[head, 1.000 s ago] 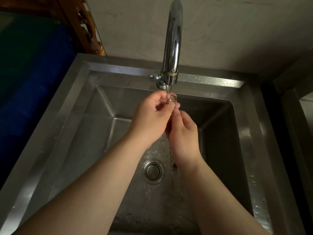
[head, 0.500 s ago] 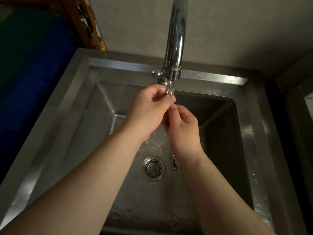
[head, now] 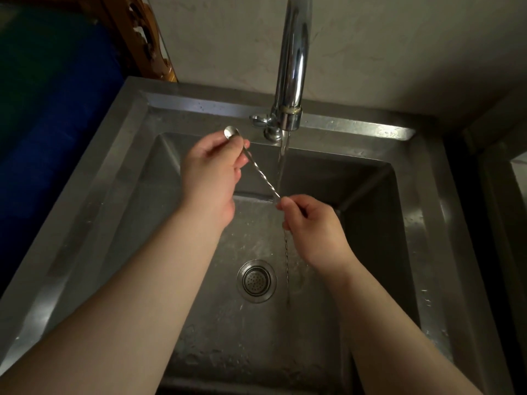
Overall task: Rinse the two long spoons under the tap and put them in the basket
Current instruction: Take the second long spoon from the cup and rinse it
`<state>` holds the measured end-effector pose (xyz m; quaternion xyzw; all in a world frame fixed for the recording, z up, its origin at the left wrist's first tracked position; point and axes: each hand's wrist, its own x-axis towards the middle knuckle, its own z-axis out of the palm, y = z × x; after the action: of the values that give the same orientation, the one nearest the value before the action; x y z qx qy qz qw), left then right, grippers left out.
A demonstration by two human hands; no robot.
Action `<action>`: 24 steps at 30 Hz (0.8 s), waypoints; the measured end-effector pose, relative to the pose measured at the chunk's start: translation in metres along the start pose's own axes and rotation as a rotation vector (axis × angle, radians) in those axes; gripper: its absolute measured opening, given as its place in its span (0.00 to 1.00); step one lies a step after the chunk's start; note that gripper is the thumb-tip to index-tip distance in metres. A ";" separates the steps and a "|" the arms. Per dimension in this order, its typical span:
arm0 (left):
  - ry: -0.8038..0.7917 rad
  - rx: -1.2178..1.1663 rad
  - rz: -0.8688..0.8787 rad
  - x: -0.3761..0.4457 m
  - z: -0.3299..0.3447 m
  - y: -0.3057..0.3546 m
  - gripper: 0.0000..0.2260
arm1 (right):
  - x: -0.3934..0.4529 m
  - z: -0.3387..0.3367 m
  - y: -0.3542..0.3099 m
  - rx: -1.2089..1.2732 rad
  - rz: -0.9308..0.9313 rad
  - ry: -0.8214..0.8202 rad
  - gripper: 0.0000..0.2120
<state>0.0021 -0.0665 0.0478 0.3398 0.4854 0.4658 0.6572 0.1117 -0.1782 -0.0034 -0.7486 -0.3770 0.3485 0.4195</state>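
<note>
A long metal spoon with a twisted handle [head: 261, 174] slants across the sink. My left hand [head: 212, 178] grips it near the bowl [head: 229, 132], which pokes out at the upper left. Its lower end meets the fingertips of my right hand [head: 312, 226]. A second long twisted spoon [head: 286, 269] hangs straight down from my right hand, over the sink floor. The chrome tap [head: 292, 67] runs, and its water stream [head: 282, 158] falls just right of the slanted handle. No basket is in view.
The steel sink [head: 199, 105] is wet, with a round drain strainer [head: 256, 281] in the middle of its floor. The tap's lever [head: 258, 120] sticks out to the left. A blue object [head: 51, 115] and carved wood [head: 148, 38] stand at the left.
My hands were bunched together right under the spout. They have come apart: the left went up and left with the spoon's bowl, the right dropped down and right.
</note>
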 end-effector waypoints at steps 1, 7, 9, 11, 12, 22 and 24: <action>-0.001 -0.015 0.013 -0.001 -0.001 0.000 0.08 | 0.004 0.000 -0.004 -0.019 -0.016 0.002 0.14; 0.086 -0.067 0.014 0.005 -0.012 0.009 0.06 | 0.025 -0.001 -0.029 -0.100 -0.101 -0.047 0.20; 0.176 -0.099 -0.071 0.007 -0.022 0.006 0.05 | 0.032 -0.005 -0.034 -0.246 -0.165 -0.071 0.19; 0.249 -0.150 -0.161 0.009 -0.034 0.000 0.06 | 0.038 -0.010 -0.038 -0.428 -0.218 -0.110 0.18; 0.285 -0.190 -0.198 0.010 -0.040 -0.004 0.07 | 0.041 -0.014 -0.039 -0.501 -0.226 -0.137 0.17; 0.443 -0.446 -0.469 0.018 -0.093 -0.045 0.13 | 0.047 -0.025 -0.061 -0.489 -0.347 -0.118 0.05; 0.455 -0.476 -0.540 0.016 -0.097 -0.057 0.13 | 0.044 -0.019 -0.065 -0.292 -0.273 -0.089 0.02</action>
<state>-0.0734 -0.0712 -0.0370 -0.0722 0.5686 0.4389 0.6920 0.1304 -0.1239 0.0534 -0.7273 -0.5397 0.2627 0.3329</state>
